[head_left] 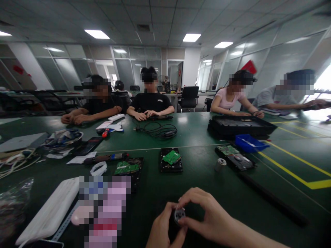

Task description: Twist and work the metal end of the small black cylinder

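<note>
Near the bottom centre, my left hand (162, 227) and my right hand (207, 212) meet around a small cylindrical motor (179, 216). Its round metal end, with dark openings, faces up toward me. Left thumb and fingers wrap its side, while the right thumb and index finger pinch at its top edge. The rest of its body is hidden by fingers and shadow. A silver metal cylinder (220, 165) stands upright on the table beyond my right hand. Farther ahead lies a hard drive (171, 168) with a loose-looking green circuit board (172, 157) on it.
Another hard drive (240, 161) lies by a blue bin (249, 144) and a black tray (241, 127). A dark bar (271, 198) lies right. Left are an electric screwdriver (106, 157), a white power strip (51, 210) and another drive (138, 175). Several people sit opposite, near a coiled cable (160, 131).
</note>
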`<state>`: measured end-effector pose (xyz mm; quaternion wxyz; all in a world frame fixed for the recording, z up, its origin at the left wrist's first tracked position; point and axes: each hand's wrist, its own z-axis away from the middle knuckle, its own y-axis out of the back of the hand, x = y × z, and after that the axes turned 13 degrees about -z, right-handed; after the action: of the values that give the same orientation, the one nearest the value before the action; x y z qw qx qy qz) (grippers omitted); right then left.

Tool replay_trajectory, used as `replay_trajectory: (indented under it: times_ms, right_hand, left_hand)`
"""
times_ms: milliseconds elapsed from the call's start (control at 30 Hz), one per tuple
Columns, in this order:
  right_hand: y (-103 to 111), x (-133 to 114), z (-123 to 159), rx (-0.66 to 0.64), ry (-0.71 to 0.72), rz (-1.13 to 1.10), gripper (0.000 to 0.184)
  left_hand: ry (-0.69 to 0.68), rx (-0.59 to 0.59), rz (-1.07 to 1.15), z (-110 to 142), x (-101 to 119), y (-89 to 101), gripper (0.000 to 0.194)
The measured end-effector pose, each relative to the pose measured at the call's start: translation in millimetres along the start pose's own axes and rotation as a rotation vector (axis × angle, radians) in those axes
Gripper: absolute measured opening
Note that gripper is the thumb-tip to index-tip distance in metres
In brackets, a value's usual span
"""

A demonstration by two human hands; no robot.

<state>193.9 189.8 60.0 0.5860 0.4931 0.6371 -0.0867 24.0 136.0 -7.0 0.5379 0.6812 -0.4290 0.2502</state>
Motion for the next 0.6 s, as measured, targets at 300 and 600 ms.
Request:
replay_trajectory:
  times_ms: [300,600]
  right_hand:
    - [0.1,1.4,-2.8,0.113,-0.048,-0.132,0.010]
    - [51.5,39.4,66.0,0.146,-0.282,-0.046,0.014]
  left_hand:
    - [0.025,-0.027,-0.043,-1.4,-0.1,1.1,0.027]
    - [0.078,-0.013,-0.059,-0.3,4.7,2.1,0.024]
